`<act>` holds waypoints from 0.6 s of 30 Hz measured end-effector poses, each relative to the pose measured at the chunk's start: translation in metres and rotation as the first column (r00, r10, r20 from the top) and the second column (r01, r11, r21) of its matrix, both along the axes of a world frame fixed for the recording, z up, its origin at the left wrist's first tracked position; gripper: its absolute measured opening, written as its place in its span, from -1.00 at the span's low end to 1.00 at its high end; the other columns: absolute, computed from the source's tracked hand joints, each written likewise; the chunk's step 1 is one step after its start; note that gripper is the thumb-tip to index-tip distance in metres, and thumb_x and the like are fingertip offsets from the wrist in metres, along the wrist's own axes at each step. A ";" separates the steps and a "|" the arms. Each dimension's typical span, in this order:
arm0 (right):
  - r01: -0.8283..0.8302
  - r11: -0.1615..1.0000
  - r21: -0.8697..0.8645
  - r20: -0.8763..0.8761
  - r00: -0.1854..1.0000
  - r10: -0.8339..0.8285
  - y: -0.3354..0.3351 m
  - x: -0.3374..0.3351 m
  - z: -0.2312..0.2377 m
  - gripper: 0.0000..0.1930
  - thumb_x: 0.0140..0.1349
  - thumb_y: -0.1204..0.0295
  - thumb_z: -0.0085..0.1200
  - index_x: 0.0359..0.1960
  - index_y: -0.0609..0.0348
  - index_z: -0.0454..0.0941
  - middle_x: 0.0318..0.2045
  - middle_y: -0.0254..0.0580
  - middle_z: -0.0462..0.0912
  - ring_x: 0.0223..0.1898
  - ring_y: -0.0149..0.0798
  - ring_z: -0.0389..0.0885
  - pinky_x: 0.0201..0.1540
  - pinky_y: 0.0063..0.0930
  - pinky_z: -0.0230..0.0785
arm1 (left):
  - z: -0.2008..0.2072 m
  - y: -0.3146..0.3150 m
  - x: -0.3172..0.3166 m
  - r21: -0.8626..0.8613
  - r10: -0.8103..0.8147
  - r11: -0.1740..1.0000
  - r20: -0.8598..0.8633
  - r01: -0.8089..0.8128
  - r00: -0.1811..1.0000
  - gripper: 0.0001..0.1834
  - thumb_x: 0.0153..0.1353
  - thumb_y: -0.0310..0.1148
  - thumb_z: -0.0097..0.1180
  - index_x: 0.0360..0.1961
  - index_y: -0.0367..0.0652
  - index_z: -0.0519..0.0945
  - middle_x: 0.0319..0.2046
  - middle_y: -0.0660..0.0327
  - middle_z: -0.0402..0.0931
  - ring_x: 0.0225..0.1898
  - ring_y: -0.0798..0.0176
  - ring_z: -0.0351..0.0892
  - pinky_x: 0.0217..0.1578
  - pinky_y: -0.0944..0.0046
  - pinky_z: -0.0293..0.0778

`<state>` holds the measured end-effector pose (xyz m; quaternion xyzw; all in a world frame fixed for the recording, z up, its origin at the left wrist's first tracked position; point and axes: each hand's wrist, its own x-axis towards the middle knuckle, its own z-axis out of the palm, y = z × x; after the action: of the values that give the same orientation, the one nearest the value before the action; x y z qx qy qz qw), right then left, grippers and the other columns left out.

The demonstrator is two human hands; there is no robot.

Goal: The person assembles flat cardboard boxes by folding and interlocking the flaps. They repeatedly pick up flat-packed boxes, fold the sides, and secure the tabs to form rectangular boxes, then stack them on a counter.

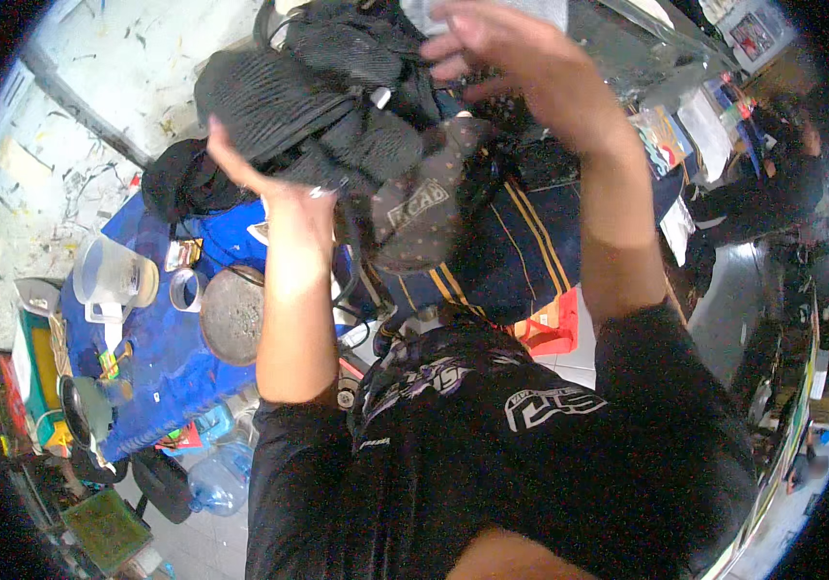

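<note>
My left hand [284, 188] is under a black ribbed fabric item [264, 101], its thumb along the left edge. The fabric covers the other fingers. My right hand [516, 63] is raised at the top, blurred by motion, its fingers apart and nothing seen in them. Between my arms is a dark dotted cloth piece [414, 237] with a pale patch; it looks like a cap or pouch, but I cannot tell which. More black fabric [347, 48] is bunched behind the ribbed item, and dark blue cloth with yellow stripes [501, 232] spreads below my right forearm.
On a blue-covered table [163, 362] at left stand a clear plastic jug [115, 275], a roll of tape [186, 290] and a round grey disc [232, 314]. A large water bottle [221, 478] is below. A red bag [552, 329] lies beyond my shirt; a person [772, 184] is at right.
</note>
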<state>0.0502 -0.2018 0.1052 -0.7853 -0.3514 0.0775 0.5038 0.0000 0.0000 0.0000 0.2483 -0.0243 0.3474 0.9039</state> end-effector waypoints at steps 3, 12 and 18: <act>0.080 0.995 0.057 -0.010 0.997 -0.080 -0.037 -0.021 -0.034 -0.43 0.25 0.05 0.04 0.14 0.23 0.40 -0.01 -0.01 0.55 0.02 -0.25 0.51 0.04 -0.40 0.35 | 0.016 -0.045 0.022 -0.112 -0.097 0.990 -0.151 0.080 0.984 -0.27 0.16 0.21 -0.30 0.15 -0.09 0.41 0.08 0.10 0.46 0.10 -0.08 0.40 0.12 -0.12 0.30; 0.222 0.951 0.214 -0.019 0.975 -0.223 -0.071 0.015 -0.109 -0.11 -0.10 0.06 0.39 0.20 0.36 0.31 0.08 0.06 0.50 0.09 -0.16 0.46 0.18 -0.37 0.27 | 0.009 -0.160 0.061 -0.258 0.063 0.949 -0.413 -0.183 0.909 -0.03 0.02 -0.08 0.31 0.20 -0.50 0.02 0.09 -0.11 0.34 0.00 0.06 0.46 0.05 0.11 0.44; 0.381 0.900 0.211 -0.146 0.923 -0.357 -0.091 0.048 -0.120 -0.41 0.06 0.19 0.28 0.03 0.38 0.48 -0.08 0.06 0.63 -0.02 -0.18 0.58 0.08 -0.35 0.37 | -0.027 -0.177 0.094 -0.222 -0.239 0.964 -0.482 0.146 0.843 -0.41 0.17 -0.03 0.04 0.10 -0.23 0.33 -0.03 0.07 0.50 -0.07 0.02 0.51 0.03 0.00 0.39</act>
<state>0.0977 -0.2928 -0.0148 -0.7672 -0.1762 -0.0209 0.6164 0.0941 -0.1770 -0.0266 0.2456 0.2192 0.1784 0.9273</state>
